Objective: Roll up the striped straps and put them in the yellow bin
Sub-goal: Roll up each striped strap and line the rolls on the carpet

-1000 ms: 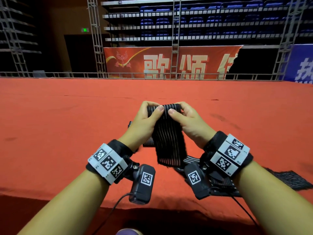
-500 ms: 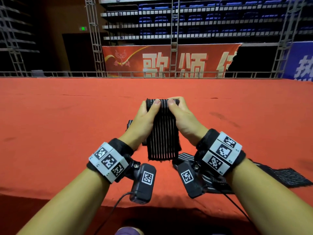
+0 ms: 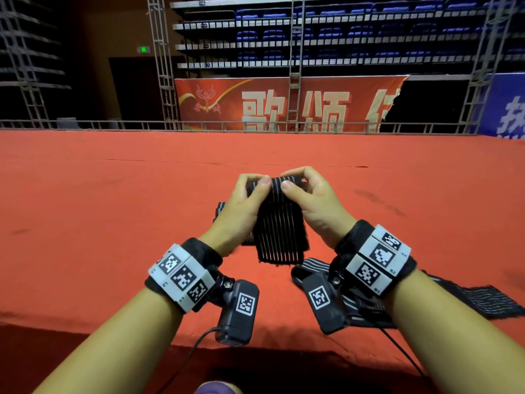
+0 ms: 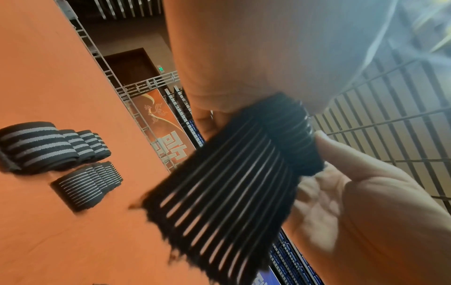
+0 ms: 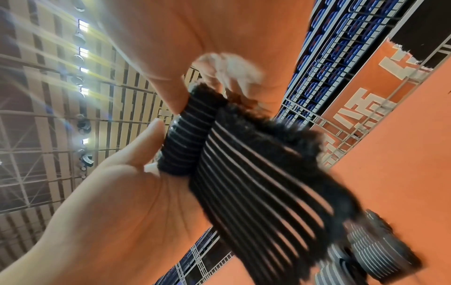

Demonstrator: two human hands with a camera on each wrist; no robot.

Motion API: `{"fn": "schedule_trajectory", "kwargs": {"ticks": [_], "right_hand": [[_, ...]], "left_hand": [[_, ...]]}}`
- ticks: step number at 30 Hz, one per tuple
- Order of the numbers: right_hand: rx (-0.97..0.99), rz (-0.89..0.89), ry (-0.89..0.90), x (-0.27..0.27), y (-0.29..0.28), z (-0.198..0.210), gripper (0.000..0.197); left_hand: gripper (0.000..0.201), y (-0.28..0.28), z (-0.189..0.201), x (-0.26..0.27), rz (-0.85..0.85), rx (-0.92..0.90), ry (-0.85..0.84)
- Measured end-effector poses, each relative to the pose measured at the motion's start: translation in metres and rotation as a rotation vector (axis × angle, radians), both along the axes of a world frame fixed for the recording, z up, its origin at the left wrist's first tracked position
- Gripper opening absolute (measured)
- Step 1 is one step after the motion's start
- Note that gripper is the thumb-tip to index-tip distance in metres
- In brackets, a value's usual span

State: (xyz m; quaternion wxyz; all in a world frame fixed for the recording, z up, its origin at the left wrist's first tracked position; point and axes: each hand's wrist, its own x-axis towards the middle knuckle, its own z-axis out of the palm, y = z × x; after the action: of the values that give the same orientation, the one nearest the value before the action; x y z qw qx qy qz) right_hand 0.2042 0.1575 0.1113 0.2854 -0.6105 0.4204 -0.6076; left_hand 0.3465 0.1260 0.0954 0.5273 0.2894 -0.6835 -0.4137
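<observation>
A black strap with thin white stripes [image 3: 279, 234] is held up above the red surface, its top end wound into a small roll [image 3: 277, 183]. My left hand [image 3: 250, 191] and right hand [image 3: 301, 189] pinch that roll from either side, thumbs toward me. The loose tail [image 4: 219, 202] hangs down below the roll [image 5: 185, 142]. Rolled striped straps [image 4: 48, 146] lie in two rows on the red surface to the left. Another unrolled strap [image 3: 477, 300] lies flat under my right forearm. No yellow bin is in view.
The red cloth-covered surface [image 3: 113, 223] stretches far ahead to a metal railing [image 3: 255, 126]. Its near edge [image 3: 85, 328] runs just under my forearms. A red banner and blue seating stand beyond.
The hanging tail has grown shorter as the roll takes it up. Both hands stay at the roll, thumbs shifted slightly inward.
</observation>
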Motion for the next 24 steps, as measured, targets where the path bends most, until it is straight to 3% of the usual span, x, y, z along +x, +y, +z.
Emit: {"fn": "schedule_trajectory", "kwargs": {"ticks": [6, 10, 14, 18, 24], "right_hand": [[0.113, 0.076, -0.081, 0.009, -0.002, -0.003, 0.021], [0.037, 0.045, -0.074, 0.010, -0.005, -0.004, 0.011], [0.139, 0.016, 0.007, 0.009, -0.009, -0.011, 0.016], [0.096, 0.009, 0.014, 0.007, -0.014, -0.019, 0.009], [0.212, 0.032, -0.011, 0.007, -0.024, -0.028, 0.019]], "left_hand": [[0.019, 0.002, 0.003, 0.007, 0.012, -0.053, 0.039], [0.020, 0.003, -0.001, 0.011, 0.001, 0.031, 0.066], [0.022, 0.004, -0.002, 0.016, -0.038, 0.091, 0.046], [0.025, 0.001, -0.009, 0.019, -0.023, 0.111, -0.014], [0.026, -0.005, -0.018, 0.022, -0.012, 0.112, -0.025]]}}
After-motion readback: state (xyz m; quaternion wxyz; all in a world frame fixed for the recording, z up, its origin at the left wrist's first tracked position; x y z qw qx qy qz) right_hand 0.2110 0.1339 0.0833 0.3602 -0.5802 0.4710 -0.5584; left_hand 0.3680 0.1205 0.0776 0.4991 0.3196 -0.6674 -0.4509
